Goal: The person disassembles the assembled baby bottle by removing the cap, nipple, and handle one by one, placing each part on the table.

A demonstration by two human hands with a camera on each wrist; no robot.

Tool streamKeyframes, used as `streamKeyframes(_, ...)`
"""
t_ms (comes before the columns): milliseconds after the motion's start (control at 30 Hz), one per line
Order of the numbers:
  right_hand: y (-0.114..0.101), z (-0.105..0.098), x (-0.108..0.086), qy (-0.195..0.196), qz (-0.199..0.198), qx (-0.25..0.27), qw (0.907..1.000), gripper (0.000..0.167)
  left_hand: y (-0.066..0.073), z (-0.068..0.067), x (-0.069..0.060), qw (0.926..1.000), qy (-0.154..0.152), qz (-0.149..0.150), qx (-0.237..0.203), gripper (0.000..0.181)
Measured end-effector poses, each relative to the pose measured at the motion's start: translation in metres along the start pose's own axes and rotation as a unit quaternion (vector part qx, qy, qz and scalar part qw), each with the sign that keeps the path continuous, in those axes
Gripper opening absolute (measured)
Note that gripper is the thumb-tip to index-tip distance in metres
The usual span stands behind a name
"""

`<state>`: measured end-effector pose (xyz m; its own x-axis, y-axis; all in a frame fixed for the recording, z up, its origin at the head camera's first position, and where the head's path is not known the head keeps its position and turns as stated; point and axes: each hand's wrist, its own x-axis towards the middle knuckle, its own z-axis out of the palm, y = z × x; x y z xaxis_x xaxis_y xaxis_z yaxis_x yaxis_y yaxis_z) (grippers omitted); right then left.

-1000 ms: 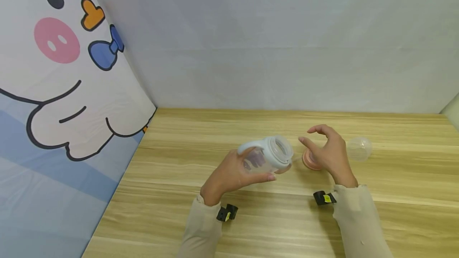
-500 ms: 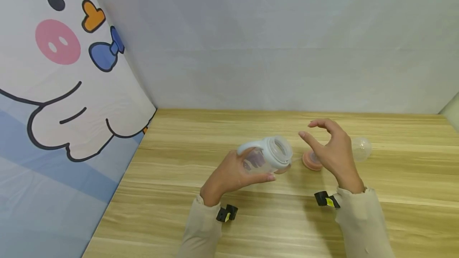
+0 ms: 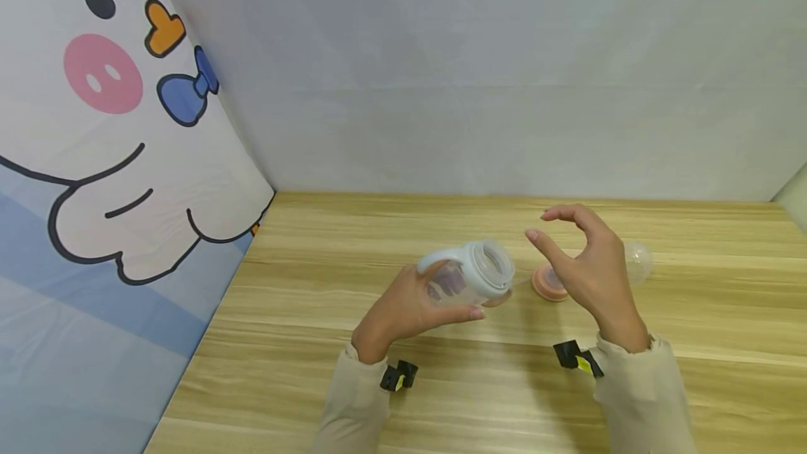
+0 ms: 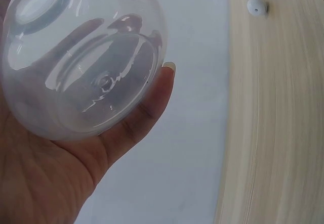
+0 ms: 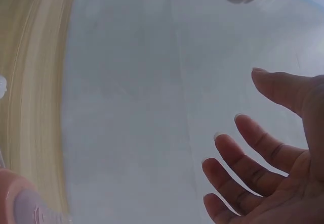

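Observation:
My left hand [image 3: 406,307] grips a clear baby bottle [image 3: 455,284] around its body and holds it tilted above the table. Its pale blue handle ring sits around the neck, and the uncapped mouth faces up and to the right. The left wrist view shows the clear bottom of the bottle [image 4: 104,82]. To the right, my right hand [image 3: 595,272] hovers with fingers apart and bent, nothing between them. Below and behind it lies a pink collar with a nipple [image 3: 548,284], partly hidden by the hand. A thin straw with a white weighted end [image 4: 257,6] extends from the collar.
A clear dome cap [image 3: 639,263] sits on the wooden table [image 3: 466,398], just right of my right hand and partly covered by it. A pale wall [image 3: 479,90] rises behind the table, and a cartoon-printed sheet [image 3: 145,181] borders the left side.
My right hand has risen and drawn slightly right, away from the pink collar, which now shows more. The left hand and bottle stay nearly still.

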<state>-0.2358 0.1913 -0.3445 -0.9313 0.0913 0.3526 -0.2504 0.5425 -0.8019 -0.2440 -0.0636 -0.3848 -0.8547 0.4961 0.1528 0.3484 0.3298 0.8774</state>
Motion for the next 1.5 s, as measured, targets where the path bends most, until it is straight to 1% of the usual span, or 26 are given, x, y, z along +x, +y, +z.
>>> streamKeyframes(267,-0.013,-0.002,-0.005,0.007,-0.032,0.011,0.9994,0.031,0.0,-0.001,-0.001,1.0,-0.006,0.001,-0.001,0.056)
streamKeyframes(367,-0.017,-0.002,-0.007,0.007,-0.036,0.011,0.9993,0.029,0.0,-0.002,-0.001,1.0,-0.006,0.004,-0.001,0.056)
streamKeyframes(500,-0.023,-0.002,-0.009,-0.006,-0.033,0.016,0.9993,0.028,0.0,-0.002,-0.002,1.0,-0.004,0.006,-0.005,0.058)
streamKeyframes(600,-0.025,-0.002,-0.01,-0.016,-0.039,0.024,0.9988,0.027,-0.001,-0.002,-0.001,0.9999,-0.004,0.013,-0.001,0.058)
streamKeyframes(733,-0.028,-0.001,-0.01,-0.015,-0.049,0.028,0.9983,0.025,-0.001,-0.002,0.001,0.9997,-0.006,0.024,0.006,0.057)
streamKeyframes(900,-0.031,0.002,-0.011,-0.017,-0.057,0.035,0.9976,0.024,-0.002,-0.001,0.003,0.9997,-0.004,0.019,0.011,0.057)
streamKeyframes(1033,-0.034,0.002,-0.012,-0.039,-0.065,0.077,0.9941,0.022,-0.002,0.0,0.004,0.9998,-0.001,0.012,0.015,0.058)
streamKeyframes(1133,-0.037,0.002,-0.013,-0.063,-0.071,0.122,0.988,0.024,-0.002,0.0,0.005,0.9998,0.0,0.011,0.018,0.057)
streamKeyframes(1233,-0.039,0.002,-0.014,-0.079,-0.077,0.137,0.9845,0.029,-0.002,0.001,0.005,0.9998,-0.002,0.013,0.015,0.055)
streamKeyframes(1367,-0.042,0.005,-0.016,-0.091,-0.083,0.121,0.9849,0.04,-0.002,0.001,0.005,0.9998,-0.005,0.015,0.008,0.052)
streamKeyframes(1500,-0.043,0.01,-0.019,-0.106,-0.09,0.108,0.9844,0.049,-0.002,0.0,0.005,0.9999,-0.004,0.012,0.011,0.049)
